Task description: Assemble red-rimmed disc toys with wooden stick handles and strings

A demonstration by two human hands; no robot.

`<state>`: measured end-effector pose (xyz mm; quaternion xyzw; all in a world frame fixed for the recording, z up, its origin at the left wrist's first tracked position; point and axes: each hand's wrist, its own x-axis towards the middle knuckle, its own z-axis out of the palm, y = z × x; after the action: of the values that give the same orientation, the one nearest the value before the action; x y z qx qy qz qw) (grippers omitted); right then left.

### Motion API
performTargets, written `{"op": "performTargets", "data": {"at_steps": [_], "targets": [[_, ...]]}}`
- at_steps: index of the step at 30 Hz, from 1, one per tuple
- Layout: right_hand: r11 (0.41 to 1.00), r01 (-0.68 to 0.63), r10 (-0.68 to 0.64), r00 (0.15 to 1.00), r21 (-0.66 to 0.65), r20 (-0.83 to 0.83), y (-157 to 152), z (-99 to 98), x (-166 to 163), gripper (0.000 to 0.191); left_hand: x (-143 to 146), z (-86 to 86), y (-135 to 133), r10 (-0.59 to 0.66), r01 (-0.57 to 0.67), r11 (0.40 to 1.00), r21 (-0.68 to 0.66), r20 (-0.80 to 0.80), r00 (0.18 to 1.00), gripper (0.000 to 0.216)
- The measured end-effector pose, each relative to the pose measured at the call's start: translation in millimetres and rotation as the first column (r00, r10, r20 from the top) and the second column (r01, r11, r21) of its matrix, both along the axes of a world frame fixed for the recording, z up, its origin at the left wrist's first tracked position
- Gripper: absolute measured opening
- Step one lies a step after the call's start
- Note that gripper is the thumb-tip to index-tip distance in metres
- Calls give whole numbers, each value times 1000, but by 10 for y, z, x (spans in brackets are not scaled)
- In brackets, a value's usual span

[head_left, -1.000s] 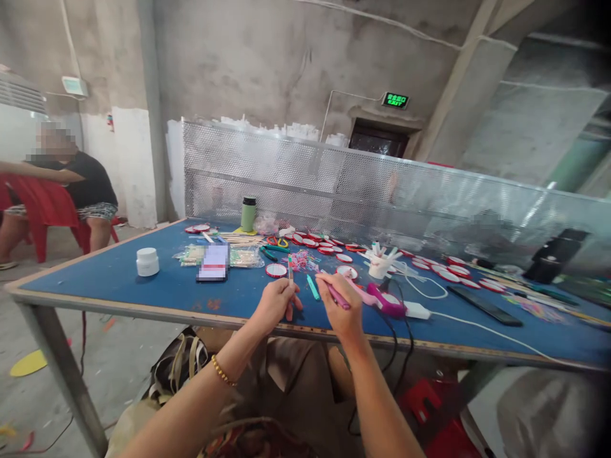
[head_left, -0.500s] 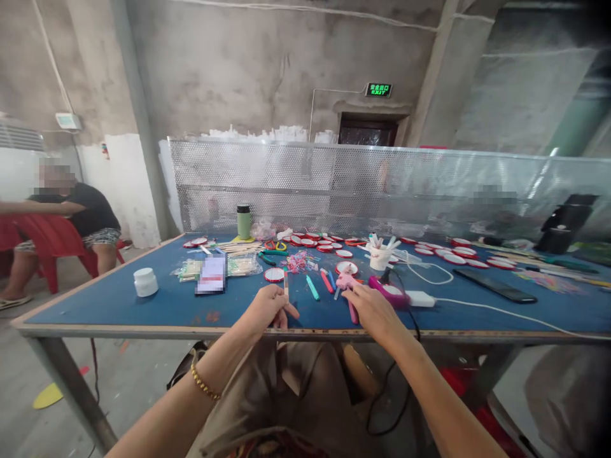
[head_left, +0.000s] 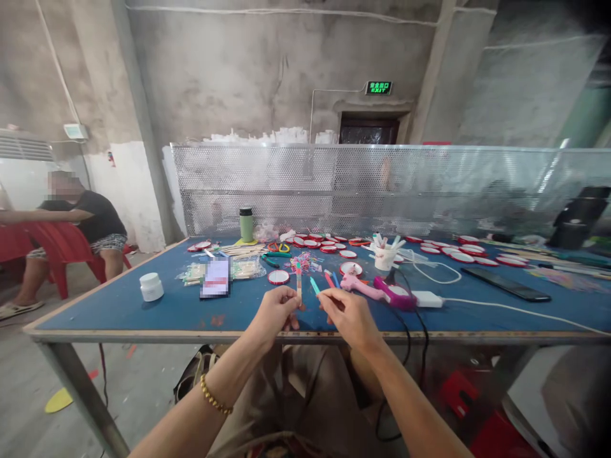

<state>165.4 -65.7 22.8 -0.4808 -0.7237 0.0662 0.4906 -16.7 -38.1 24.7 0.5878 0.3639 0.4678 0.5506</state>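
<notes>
My left hand pinches a slim, flat wooden stick upright above the table's front edge; its upper part is coloured teal and red. My right hand is closed, with thumb and forefinger at the near end of a teal marker pen. Just beyond that hand, red and blue pens lie on the table. A pink glue gun rests to the right of them. Behind my left hand lies a round white disc with a red rim.
A phone, a white jar and bagged sticks stand left. Farther back are a green bottle, pliers, colourful small pieces and several red-rimmed discs. At right are a cup of pens, cables and a black phone. A person sits far left.
My right hand has let go of the pink glue gun, which now lies on the table, and has moved left to the teal marker pen. My left hand still holds the stick, now more upright.
</notes>
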Motion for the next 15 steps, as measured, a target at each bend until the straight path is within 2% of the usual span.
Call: {"op": "performTargets", "data": {"at_steps": [3, 8, 12, 15], "targets": [[987, -94, 84, 993, -133, -83, 58, -27, -206, 36, 69, 0, 43, 69, -69, 997, 32, 16, 997, 18], [993, -32, 31, 999, -113, -11, 157, -94, -283, 42, 176, -39, 148, 70, -56, 987, -151, 88, 994, 17], [989, -24, 29, 999, -147, 32, 180, -120, -254, 40, 185, -26, 155, 30, -3, 973, -233, 109, 994, 21], [997, 60, -53, 990, -50, 134, 151, -121, -269, 30, 161, 15, 173, 41, -4, 959, -285, 124, 991, 22]]}}
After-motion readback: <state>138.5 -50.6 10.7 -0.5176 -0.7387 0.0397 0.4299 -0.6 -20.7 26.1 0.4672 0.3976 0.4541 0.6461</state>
